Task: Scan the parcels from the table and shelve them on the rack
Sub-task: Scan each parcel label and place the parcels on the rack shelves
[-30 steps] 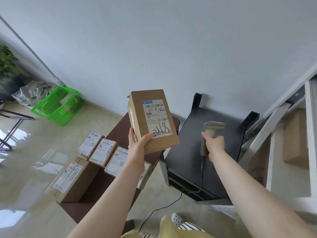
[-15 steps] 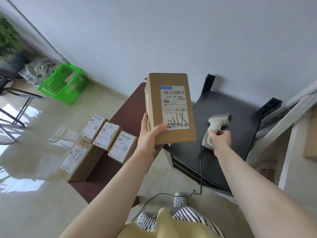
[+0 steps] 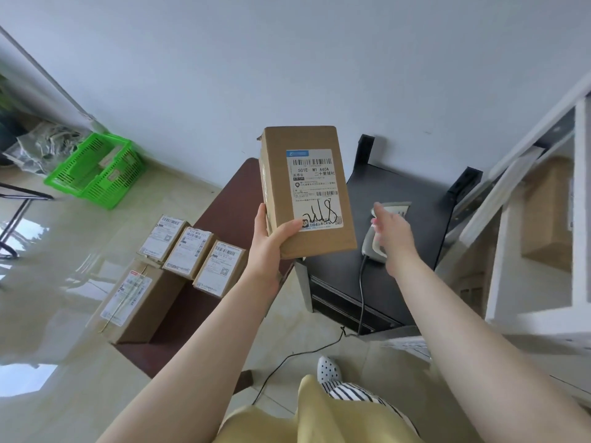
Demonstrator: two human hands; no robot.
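My left hand (image 3: 271, 241) grips the lower end of a brown cardboard parcel (image 3: 278, 174) and holds it upright in the air, its white label facing me. My right hand (image 3: 393, 235) hovers with fingers extended over the grey barcode scanner (image 3: 370, 247), which lies on the black cabinet (image 3: 415, 193). Three small labelled parcels (image 3: 188, 252) and one larger parcel (image 3: 137, 302) lie on the dark brown table (image 3: 230, 199) below left. The white rack (image 3: 499, 251) stands at the right with a brown box (image 3: 547, 212) on a shelf.
The scanner's black cable (image 3: 361, 298) runs down the cabinet front onto the glossy floor. A green plastic basket (image 3: 96, 171) sits by the wall at the left, with a black chair leg (image 3: 19, 199) near it.
The right hand lowered the scanner onto the black cabinet and its fingers have straightened off the handle. The left hand kept the parcel raised, drifting slightly right.
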